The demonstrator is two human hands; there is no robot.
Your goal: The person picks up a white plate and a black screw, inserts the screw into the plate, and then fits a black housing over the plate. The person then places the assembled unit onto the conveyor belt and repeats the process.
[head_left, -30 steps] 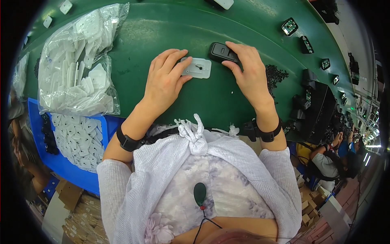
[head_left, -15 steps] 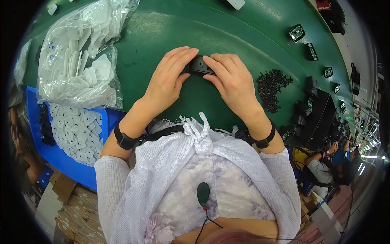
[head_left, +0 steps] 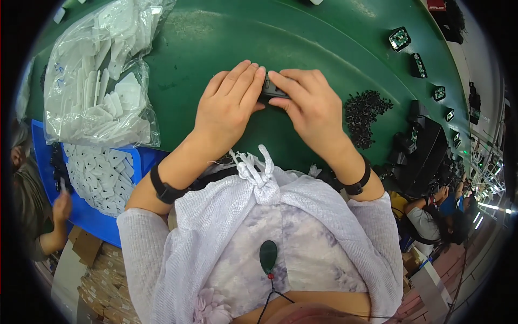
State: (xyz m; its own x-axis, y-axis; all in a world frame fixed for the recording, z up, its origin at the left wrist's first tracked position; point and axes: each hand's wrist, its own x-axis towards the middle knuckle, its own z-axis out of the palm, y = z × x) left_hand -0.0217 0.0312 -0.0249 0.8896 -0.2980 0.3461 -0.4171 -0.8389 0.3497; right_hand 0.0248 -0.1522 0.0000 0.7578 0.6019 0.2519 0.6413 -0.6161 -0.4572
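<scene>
At lower left, blue bin [head_left: 81, 216] holding white flat parts [head_left: 105, 173], loose and piled. Just above it on green table [head_left: 324, 43], clear bag [head_left: 97, 81] stuffed with more of the same white parts, mouth open toward the top. Mid-frame, both hands together on one small black device [head_left: 271, 89], lying on the table between them. Left hand [head_left: 229, 108] lying palm down, fingers straight and together, fingertips pressed on the device's left end; not wrapped round it. Right hand [head_left: 310, 108] curled, thumb and forefinger pinching the device's right end; device mostly hidden under fingers. Black band on each wrist. Right of the right hand, apart from it, heap of small black bits [head_left: 364, 113] loose on the table. Beyond that at the table's right edge, dark tray [head_left: 426, 156], contents unclear. Far along the right rim, row of small black units [head_left: 400, 39] spaced apart. At far left edge, another person's hand [head_left: 60, 205] beside the bin.
</scene>
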